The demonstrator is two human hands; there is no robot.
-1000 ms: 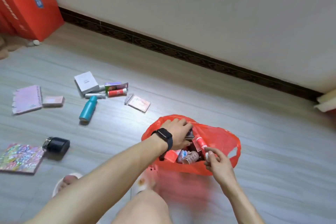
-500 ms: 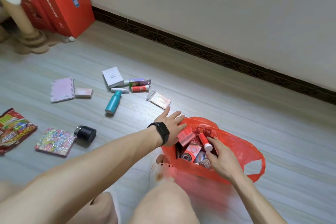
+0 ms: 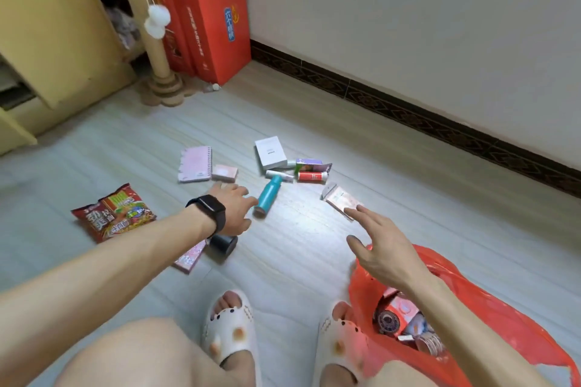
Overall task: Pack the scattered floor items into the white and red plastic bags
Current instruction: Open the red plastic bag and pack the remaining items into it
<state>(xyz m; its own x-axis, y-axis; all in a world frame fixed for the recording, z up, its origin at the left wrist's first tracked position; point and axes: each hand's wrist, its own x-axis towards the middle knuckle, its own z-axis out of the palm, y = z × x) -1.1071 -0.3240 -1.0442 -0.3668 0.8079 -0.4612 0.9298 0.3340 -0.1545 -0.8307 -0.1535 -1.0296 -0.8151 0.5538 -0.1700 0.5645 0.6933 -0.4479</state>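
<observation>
The red plastic bag [image 3: 478, 302] lies open at the lower right with several small items inside. My left hand [image 3: 234, 207], a black watch on its wrist, reaches out with spread fingers just left of a teal bottle [image 3: 268, 195]. Empty and with straight fingers, my right hand [image 3: 379, 245] hovers above the bag's rim, fingertips near a pink sachet [image 3: 341, 199]. A black jar [image 3: 222, 247] lies under my left wrist. Farther off lie a white box [image 3: 270, 151], a red tube [image 3: 311, 176], a pink notebook [image 3: 195, 164] and a noodle packet [image 3: 114, 217]. No white bag shows.
A red carton [image 3: 217, 25] and a cardboard post [image 3: 160, 66] stand in the far corner beside a yellow cabinet [image 3: 50, 34]. The wall's dark skirting [image 3: 440, 110] runs along the back. My feet in white slippers [image 3: 231, 333] rest on the floor at the bottom.
Both hands have left the red bag and moved forward over the floor items. The right hand let go of the red tube into the bag. The view swung left.
</observation>
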